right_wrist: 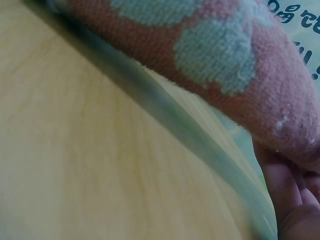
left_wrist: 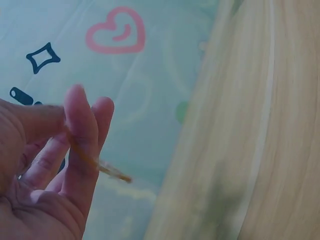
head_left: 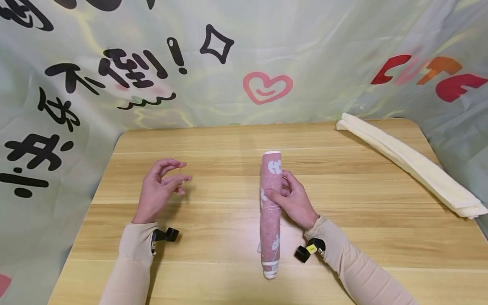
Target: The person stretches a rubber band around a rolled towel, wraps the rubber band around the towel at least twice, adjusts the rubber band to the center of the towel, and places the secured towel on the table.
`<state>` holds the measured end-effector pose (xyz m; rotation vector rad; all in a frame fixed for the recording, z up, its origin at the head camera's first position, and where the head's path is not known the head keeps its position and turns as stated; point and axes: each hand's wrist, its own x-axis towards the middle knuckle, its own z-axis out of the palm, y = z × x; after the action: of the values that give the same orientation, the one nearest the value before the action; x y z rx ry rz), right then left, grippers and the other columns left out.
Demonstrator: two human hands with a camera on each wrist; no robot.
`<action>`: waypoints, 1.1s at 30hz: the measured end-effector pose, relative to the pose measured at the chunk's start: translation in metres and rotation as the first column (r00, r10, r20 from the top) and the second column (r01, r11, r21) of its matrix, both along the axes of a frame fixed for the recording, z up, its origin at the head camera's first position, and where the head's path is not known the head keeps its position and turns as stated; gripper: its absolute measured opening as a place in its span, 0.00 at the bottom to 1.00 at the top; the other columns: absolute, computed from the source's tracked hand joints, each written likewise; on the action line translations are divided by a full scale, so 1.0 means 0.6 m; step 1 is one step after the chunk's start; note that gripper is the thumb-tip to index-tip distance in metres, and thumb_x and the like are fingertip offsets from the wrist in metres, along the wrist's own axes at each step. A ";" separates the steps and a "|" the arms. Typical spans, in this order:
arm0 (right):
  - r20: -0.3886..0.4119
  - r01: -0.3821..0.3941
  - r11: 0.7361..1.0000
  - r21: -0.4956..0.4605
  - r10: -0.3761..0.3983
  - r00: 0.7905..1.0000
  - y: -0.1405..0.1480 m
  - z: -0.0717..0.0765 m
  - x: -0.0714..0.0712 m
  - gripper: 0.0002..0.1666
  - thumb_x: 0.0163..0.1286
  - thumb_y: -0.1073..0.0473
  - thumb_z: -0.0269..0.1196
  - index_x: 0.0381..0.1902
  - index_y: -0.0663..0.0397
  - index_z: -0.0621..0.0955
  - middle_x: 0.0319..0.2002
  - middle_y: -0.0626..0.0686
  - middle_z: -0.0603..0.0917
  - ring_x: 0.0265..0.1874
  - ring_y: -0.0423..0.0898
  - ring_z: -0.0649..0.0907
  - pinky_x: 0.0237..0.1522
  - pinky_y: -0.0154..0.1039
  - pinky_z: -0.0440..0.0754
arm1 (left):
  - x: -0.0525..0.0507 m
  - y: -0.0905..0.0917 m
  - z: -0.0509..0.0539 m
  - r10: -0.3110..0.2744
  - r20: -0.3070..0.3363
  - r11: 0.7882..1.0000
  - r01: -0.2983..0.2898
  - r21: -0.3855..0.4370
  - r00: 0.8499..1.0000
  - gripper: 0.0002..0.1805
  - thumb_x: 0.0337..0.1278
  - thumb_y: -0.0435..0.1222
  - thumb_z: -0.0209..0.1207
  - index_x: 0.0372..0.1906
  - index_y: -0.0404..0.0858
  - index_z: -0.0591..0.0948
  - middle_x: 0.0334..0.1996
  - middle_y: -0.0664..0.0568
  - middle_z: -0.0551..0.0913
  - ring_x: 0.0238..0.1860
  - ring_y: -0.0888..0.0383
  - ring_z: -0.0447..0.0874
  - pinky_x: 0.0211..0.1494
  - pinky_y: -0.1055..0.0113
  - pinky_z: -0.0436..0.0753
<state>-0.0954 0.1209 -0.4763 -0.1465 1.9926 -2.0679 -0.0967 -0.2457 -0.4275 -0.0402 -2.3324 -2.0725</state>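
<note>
Gripping side: my right hand (head_left: 296, 205) takes hold from 3 o'clock, thumb laid across the pink rolled towel (head_left: 271, 226), the other fingers partly hidden at its far side.
Rolled towel: near the middle of the wooden table (head_left: 221, 254), lying lengthwise from 12 to 6, pale patches along it and white stripes by the 6 o'clock end; I cannot tell whether its underside touches the wood.
Left hand: mine too (head_left: 157, 192), between 9 and 10 o'clock of the towel and well apart from it, fingers bent, thumb and fingertips holding a thin orange band (left_wrist: 84, 156), one end poking out past a finger.
Cream cloth: folded long (head_left: 404, 159), between 2 and 3 o'clock of the towel, slanting from 10 to 4.
Sleeves: beige on both arms, a black device (head_left: 172, 234) at my left wrist.
Backdrop: pink heart (head_left: 268, 103) at 12, red and orange lettering (head_left: 438, 65) between 1 and 2.
</note>
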 end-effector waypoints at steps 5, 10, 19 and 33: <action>0.004 -0.001 1.000 0.001 0.001 1.000 0.001 -0.001 0.000 0.35 0.68 0.67 0.66 0.70 0.61 0.67 0.57 0.67 0.82 0.41 0.38 0.91 0.41 0.44 0.92 | -0.002 0.009 -0.004 -0.003 0.034 1.000 0.002 0.020 0.999 0.21 0.65 0.28 0.66 0.59 0.40 0.73 0.61 0.50 0.83 0.45 0.61 0.93 0.33 0.66 0.90; 0.003 -0.005 1.000 -0.003 0.005 1.000 0.001 -0.002 0.000 0.35 0.68 0.67 0.65 0.70 0.60 0.67 0.57 0.68 0.82 0.41 0.39 0.91 0.41 0.44 0.92 | -0.005 0.018 -0.008 0.007 0.089 1.000 -0.008 0.016 0.996 0.17 0.62 0.34 0.70 0.51 0.40 0.77 0.64 0.47 0.83 0.45 0.59 0.93 0.34 0.66 0.90; 0.001 -0.004 1.000 -0.016 0.004 1.000 0.000 0.002 0.001 0.34 0.68 0.68 0.66 0.69 0.60 0.67 0.52 0.59 0.84 0.40 0.40 0.91 0.40 0.45 0.92 | -0.007 0.031 -0.011 -0.020 0.106 1.000 0.021 -0.012 0.994 0.23 0.65 0.38 0.69 0.62 0.35 0.81 0.69 0.45 0.79 0.51 0.53 0.92 0.38 0.61 0.92; -0.017 -0.017 1.000 -0.003 0.017 1.000 0.000 0.002 0.001 0.34 0.68 0.68 0.66 0.69 0.61 0.67 0.56 0.69 0.82 0.40 0.39 0.91 0.40 0.45 0.93 | -0.016 0.068 -0.009 -0.167 0.125 0.986 0.167 0.018 0.978 0.32 0.63 0.37 0.70 0.70 0.35 0.75 0.75 0.39 0.71 0.63 0.44 0.85 0.44 0.54 0.93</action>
<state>-0.0946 0.1208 -0.4750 -0.1822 1.9909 -2.0666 -0.1064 -0.2047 -0.4331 -0.1120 -2.4738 -2.2215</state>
